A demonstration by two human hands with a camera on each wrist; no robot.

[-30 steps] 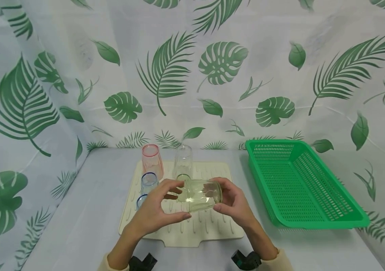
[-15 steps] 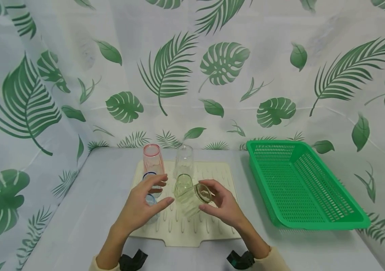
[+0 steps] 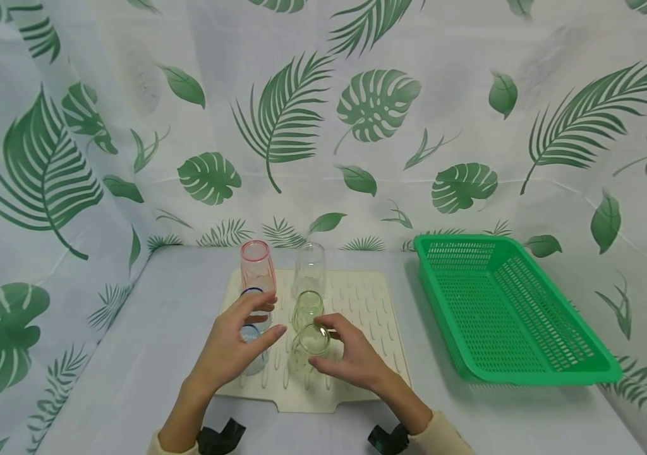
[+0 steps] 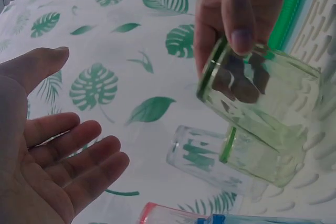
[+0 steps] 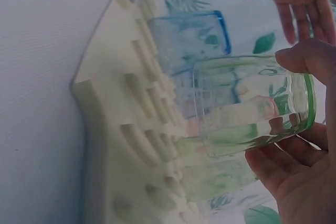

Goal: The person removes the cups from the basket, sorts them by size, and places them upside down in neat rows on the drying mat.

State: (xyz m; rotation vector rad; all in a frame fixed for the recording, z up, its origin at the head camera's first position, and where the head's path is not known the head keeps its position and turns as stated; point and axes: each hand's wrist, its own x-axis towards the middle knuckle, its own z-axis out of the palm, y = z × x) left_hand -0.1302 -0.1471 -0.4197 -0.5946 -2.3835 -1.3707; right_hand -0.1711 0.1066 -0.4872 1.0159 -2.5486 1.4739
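Note:
My right hand (image 3: 352,354) grips a pale green drinking glass (image 3: 313,341) near its rim, thumb on one side and fingers on the other. The glass stands upright, its base close over the front of the cream ridged drying mat (image 3: 363,309). Directly behind it is a second green glass (image 3: 308,305). My left hand (image 3: 229,341) holds nothing; its fingers are spread and relaxed beside the front blue glass (image 3: 255,361), partly covering a blue-rimmed glass behind. In the left wrist view its palm is bare.
At the back of the mat stand a pink-rimmed glass (image 3: 256,272) on the left and a clear glass (image 3: 309,268) right of it. A green plastic basket (image 3: 448,335) sits to the right of the mat. Leaf-printed cloth (image 3: 380,107) hangs behind the table.
The green glass was lying sideways between both hands; the left hand let go and drew left. The right hand turned the glass upright and lowered it leftward to the mat's front.

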